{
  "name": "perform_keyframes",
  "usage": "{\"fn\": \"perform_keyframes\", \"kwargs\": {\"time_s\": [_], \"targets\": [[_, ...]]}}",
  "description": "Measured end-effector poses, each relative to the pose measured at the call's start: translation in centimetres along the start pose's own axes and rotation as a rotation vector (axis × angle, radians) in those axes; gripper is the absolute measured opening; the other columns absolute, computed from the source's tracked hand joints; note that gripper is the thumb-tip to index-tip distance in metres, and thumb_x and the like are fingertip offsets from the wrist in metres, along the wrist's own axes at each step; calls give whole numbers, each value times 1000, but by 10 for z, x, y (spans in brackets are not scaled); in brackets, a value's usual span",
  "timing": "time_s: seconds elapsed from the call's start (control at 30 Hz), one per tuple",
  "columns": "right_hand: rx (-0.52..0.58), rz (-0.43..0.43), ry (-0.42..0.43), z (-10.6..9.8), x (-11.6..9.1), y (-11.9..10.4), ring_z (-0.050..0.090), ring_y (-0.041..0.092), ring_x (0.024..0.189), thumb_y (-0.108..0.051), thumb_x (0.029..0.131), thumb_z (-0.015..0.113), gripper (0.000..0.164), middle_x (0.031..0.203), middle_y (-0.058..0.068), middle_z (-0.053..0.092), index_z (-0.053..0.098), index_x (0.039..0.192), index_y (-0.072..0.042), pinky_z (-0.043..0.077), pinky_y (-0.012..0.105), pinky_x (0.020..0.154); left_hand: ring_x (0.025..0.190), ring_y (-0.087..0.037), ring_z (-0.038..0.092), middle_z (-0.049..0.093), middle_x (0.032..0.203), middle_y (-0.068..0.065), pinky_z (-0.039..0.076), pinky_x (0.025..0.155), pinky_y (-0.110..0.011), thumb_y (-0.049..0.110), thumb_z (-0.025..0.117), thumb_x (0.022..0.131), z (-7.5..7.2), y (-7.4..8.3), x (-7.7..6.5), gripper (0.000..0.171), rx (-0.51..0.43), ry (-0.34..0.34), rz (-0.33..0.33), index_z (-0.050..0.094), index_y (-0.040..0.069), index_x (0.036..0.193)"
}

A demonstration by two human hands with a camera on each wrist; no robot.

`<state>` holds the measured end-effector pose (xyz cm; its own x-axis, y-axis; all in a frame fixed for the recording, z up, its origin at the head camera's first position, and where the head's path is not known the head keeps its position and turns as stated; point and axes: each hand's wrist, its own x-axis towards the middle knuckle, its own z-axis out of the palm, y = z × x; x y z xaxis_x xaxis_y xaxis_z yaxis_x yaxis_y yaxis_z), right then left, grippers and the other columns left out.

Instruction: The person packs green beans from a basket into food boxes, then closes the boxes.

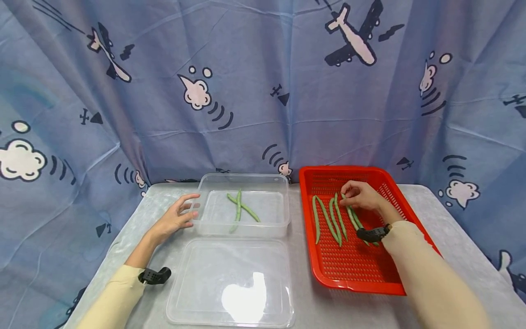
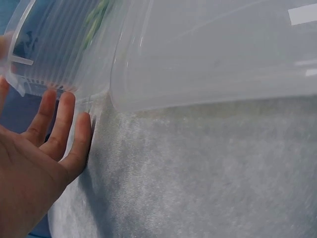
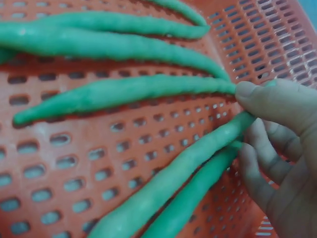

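Observation:
My right hand (image 1: 361, 197) is inside the red basket (image 1: 306, 219), its thumb and fingers pinching one end of a green bean (image 3: 178, 176). A second bean (image 3: 200, 191) lies alongside it, close to the fingers. In the right wrist view the thumb tip overlaps the end of another bean (image 3: 129, 94). Several more beans (image 1: 317, 219) lie lengthwise to the left in the basket. My left hand (image 1: 174, 218) is at the left wall of a clear plastic box (image 1: 269, 205), fingers spread and loosely bent, fingertips right at the wall. Two crossed beans (image 1: 249, 211) lie in that box.
A clear lid (image 1: 205, 283) lies flat on the grey-white tabletop (image 1: 302, 304) in front of the box, with bright glare on it. A blue patterned curtain (image 1: 246, 91) hangs behind the table and along its sides.

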<state>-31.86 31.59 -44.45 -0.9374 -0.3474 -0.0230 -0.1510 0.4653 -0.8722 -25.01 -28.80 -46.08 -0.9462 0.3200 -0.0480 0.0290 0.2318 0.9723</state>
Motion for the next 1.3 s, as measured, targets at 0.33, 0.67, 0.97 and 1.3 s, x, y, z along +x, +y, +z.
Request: {"fn": "perform_keyframes", "kwargs": {"time_s": [0.33,0.67,0.97,1.3], "targets": [[22,38,-7,-4,-1,-13,58,26,71,2,87,78,34,89,20,60,57,112,11,55,38,61,139,-50,30,24,157,-31,45,97,-59,9,58,105,1,1,-1,60,10,-6,12,30,11,158],[125,19,62,-19,-3,-27,66,23,84,-9,92,77,41,103,20,58,55,121,9,58,43,78,138,-48,34,28,156,-30,47,96,-57,9,58,105,1,0,1,59,14,3,5,32,14,157],[246,5,119,-27,-5,-36,66,18,91,-11,95,74,37,103,9,63,57,126,1,57,37,82,143,-47,24,23,158,-28,45,97,-61,7,59,104,3,1,2,60,15,25,26,33,11,157],[460,0,128,-26,-8,-50,66,22,96,-1,94,73,34,102,6,63,58,124,2,57,34,81,146,-46,17,17,161,-24,45,98,-60,12,60,105,3,2,-2,61,-8,14,12,32,13,159]]}}
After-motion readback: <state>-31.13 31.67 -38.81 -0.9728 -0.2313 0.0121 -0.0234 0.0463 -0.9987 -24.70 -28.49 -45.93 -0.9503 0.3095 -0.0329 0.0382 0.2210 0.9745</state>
